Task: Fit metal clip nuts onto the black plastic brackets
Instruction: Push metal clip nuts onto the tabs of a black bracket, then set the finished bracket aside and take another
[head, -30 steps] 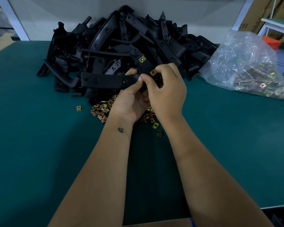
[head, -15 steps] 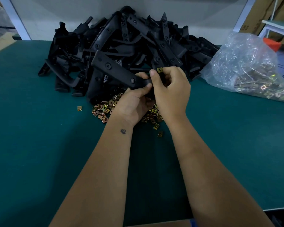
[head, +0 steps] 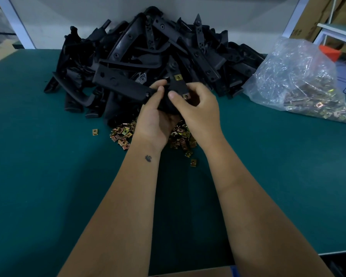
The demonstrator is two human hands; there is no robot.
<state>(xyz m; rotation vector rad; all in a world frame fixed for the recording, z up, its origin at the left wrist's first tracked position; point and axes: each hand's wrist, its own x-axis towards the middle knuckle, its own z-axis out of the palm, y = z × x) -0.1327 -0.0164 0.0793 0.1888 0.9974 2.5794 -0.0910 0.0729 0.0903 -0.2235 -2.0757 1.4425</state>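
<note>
While both hands grip one long black plastic bracket (head: 124,84) — left hand (head: 156,118) curled beneath, right hand (head: 198,110) pinching its end (two brass-coloured clip nuts (head: 177,77) fitted), loose brass-coloured clip nuts (head: 122,134) just below.

the held bracket (head: 126,84) vanishes under the left hand (head: 155,118) fingers and the right hand (head: 198,108) thumb, so its middle is hidden. the loose clip nuts (head: 124,134) below the fingers are partly covered by both wrists. the bag (head: 300,82) is cut off at the right edge, its contents too small to tell.

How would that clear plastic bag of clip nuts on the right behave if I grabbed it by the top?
The clear plastic bag would probably sag; its film looks thin and crinkled. It is likely bottom-heavy, since the clip nuts sit low inside.
</note>
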